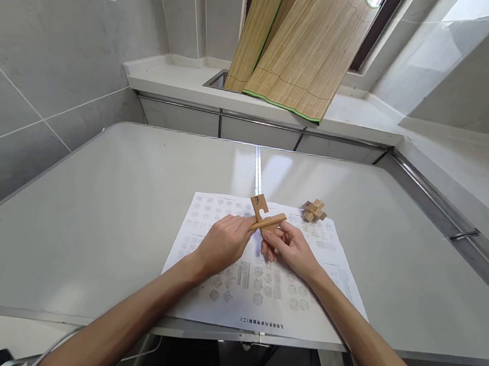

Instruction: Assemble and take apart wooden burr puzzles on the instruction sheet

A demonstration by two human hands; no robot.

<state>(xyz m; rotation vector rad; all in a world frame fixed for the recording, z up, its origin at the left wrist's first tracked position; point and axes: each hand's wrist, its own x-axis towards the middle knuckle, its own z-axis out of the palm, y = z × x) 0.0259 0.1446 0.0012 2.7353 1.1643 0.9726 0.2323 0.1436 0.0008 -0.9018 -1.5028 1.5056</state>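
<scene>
Over the printed sheet, my left hand pinches one end of a narrow wooden puzzle stick. The stick lies across a flat notched wooden puzzle piece with a dark mark near its upper end. My right hand grips the lower part of that flat piece between thumb and fingers. The two pieces cross and touch; whether they are locked together I cannot tell. Fingers hide part of both. An assembled wooden burr puzzle sits beyond my right hand, at the sheet's far right corner.
The paper sheet, covered with small diagrams, lies on a white folding table with a metal seam. Behind it, a bamboo mat leans over a white counter. A cable hangs at lower left.
</scene>
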